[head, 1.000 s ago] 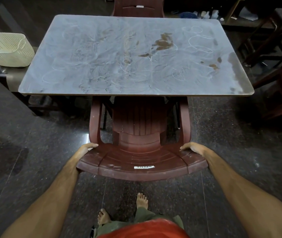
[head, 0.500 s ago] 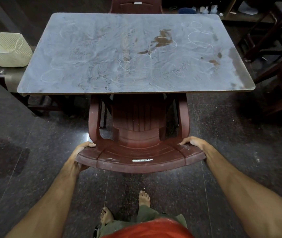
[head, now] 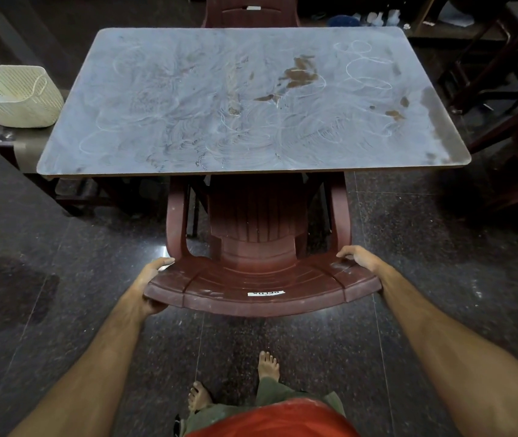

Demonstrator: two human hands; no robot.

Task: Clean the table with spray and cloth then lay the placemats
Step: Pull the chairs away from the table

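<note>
Head view, looking forward and down: the left hand point(head: 148, 283) is wrapped around the left corner of a maroon plastic chair point(head: 260, 247), thumb on top and fingers under the top rail; the right hand point(head: 360, 258) lies curled over the right corner of the same rail, so both hands hold the chair and nothing else; the chair's seat is tucked partly beneath the near edge of the bench point(head: 188, 99), its armrests reaching under the top. The bench, a grey rectangular top, carries brown stains point(head: 300, 74) right of centre, smaller brown spots point(head: 394, 113) towards the right edge, and pale looping marks across most of its surface; it reads as not yet cleaned. No spray bottle, cloth or placemat can be made out on the bench; a cream basket point(head: 18, 96) stands on a lower surface just beside the bench's left edge, its contents not visible. A second chair point(head: 251, 11) stands at the far side; two bare feet point(head: 268, 364) rest on the dark polished floor point(head: 78, 279). Judged risks: the armrests could catch the underside of the bench and jolt it if the chair is lifted rather than slid; a chair leg could come down near the bare toes; the glossy floor may let the chair skid.
</note>
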